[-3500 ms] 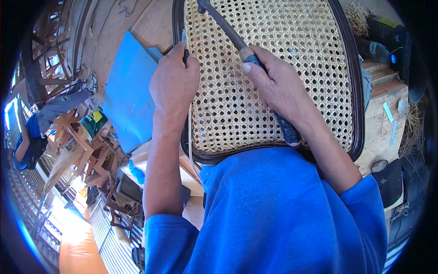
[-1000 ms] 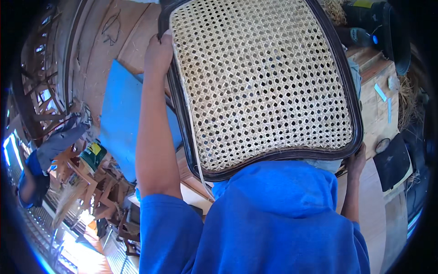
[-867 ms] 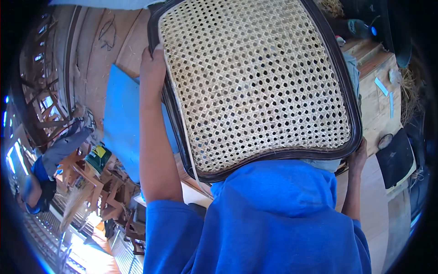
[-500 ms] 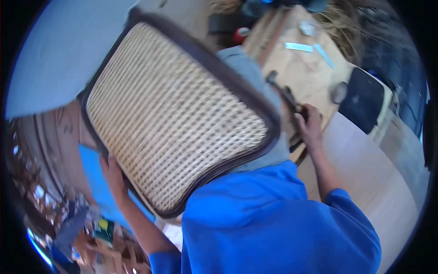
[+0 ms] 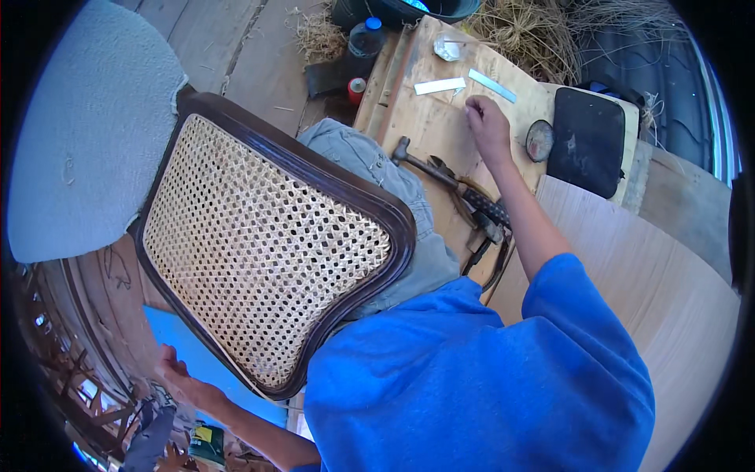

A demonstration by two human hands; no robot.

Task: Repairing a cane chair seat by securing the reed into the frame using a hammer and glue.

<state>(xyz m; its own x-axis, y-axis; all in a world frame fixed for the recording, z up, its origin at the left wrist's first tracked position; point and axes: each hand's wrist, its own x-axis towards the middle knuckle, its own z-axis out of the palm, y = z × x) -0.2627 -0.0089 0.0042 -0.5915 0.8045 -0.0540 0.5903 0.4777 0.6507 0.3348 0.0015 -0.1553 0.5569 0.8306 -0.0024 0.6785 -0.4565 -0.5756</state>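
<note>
A woven cane panel [image 5: 259, 236] in a dark brown wooden frame [image 5: 291, 169] lies tilted across my lap. My left hand [image 5: 185, 383] is off the frame's lower left edge, its fingers loosely bent and apart, with nothing in it. Over the wooden bench to the right hangs my right hand [image 5: 489, 130], fingertips drawn together; whatever they might hold is too small to make out. Just beyond it are two pale flat strips, one white [image 5: 440, 86] and one bluish [image 5: 492, 85]. Between my leg and forearm rests a hammer [image 5: 429, 167], beside pliers-like tools [image 5: 486, 224].
The bench [image 5: 429, 59] carries a small clear dish [image 5: 447, 47] and a round tin [image 5: 539, 140]. A black pad [image 5: 586, 141] sits to its right. Beyond are a bottle [image 5: 366, 38], a red can [image 5: 357, 88] and straw-like fibre [image 5: 523, 35]. A foam-like sheet [image 5: 86, 134] borders the panel's left.
My right hand has let go of the hammer and moved farther out over the bench towards the strips. My left hand has come off the frame edge, downwards. The view has shifted.
</note>
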